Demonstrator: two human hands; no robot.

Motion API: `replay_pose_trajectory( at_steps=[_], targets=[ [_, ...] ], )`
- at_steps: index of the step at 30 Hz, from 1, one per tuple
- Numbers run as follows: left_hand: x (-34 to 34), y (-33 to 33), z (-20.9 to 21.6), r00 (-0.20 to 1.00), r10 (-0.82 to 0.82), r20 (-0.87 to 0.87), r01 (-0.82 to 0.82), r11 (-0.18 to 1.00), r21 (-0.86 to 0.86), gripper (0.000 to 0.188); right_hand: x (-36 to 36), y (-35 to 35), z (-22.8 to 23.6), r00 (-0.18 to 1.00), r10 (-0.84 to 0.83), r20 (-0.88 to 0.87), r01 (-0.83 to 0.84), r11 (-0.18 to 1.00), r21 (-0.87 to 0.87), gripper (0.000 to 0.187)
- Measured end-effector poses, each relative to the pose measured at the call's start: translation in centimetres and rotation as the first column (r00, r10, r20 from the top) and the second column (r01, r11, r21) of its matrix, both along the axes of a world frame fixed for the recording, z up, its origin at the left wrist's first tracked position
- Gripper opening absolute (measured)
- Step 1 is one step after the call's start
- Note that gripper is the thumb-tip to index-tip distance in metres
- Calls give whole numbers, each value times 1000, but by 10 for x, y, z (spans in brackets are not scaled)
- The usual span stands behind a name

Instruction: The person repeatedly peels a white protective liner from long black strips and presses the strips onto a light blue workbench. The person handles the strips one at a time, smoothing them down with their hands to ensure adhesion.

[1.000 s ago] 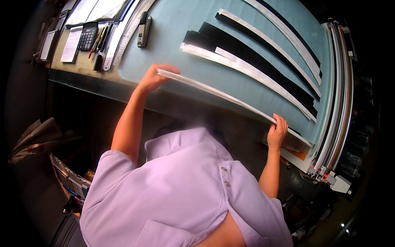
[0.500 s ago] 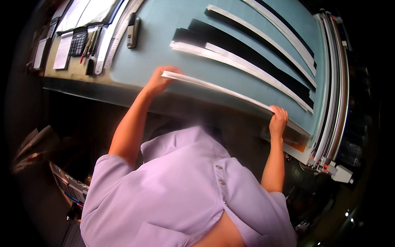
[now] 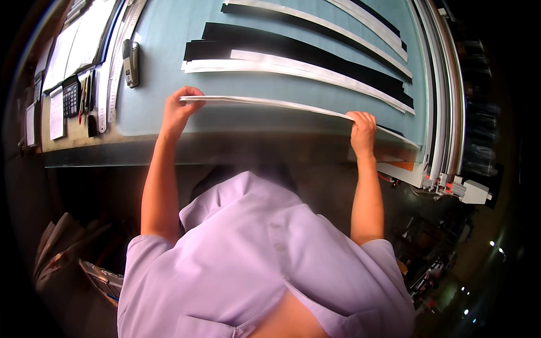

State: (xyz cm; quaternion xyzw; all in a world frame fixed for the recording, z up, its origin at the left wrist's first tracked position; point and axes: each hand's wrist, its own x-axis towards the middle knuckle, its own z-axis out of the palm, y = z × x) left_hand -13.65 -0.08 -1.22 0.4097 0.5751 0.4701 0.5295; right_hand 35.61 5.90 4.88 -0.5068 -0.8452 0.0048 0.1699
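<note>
A long, thin bundle of white strips stretches between my two hands, edge toward me, near the front edge of the pale blue table. My left hand grips its left end, fingers folded over. My right hand is closed round it towards the right, and more of a strip, dark and white, runs past it to the right. Just beyond lie black strips with white strips along their near side. Farther back are another long black-and-white strip pair and one more group.
At the left of the table stand a box cutter or stapler-like grey tool, long metal rulers, pens, a calculator, a notepad and open papers. Metal rails with a white end block border the right side.
My view has turned, so the table and its strips appear more level and shifted left. Both hands keep hold of the white bundle, which now lies flatter across the view.
</note>
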Motion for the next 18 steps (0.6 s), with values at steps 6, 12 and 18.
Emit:
replay_pose_trajectory(
  at_steps=[6,12,18],
  targets=[
    [-15,18,4,952,-276,134,278,960,4,14,-13,9,16,999,26,-18,-27,998,-60,12],
    [8,32,0,944,-331,-6,331,944,14,20,3,11,7,999,24,45,-17,990,-138,15],
    [25,34,4,950,-294,-104,303,950,82,13,18,20,6,998,43,39,-41,997,-60,18]
  ],
)
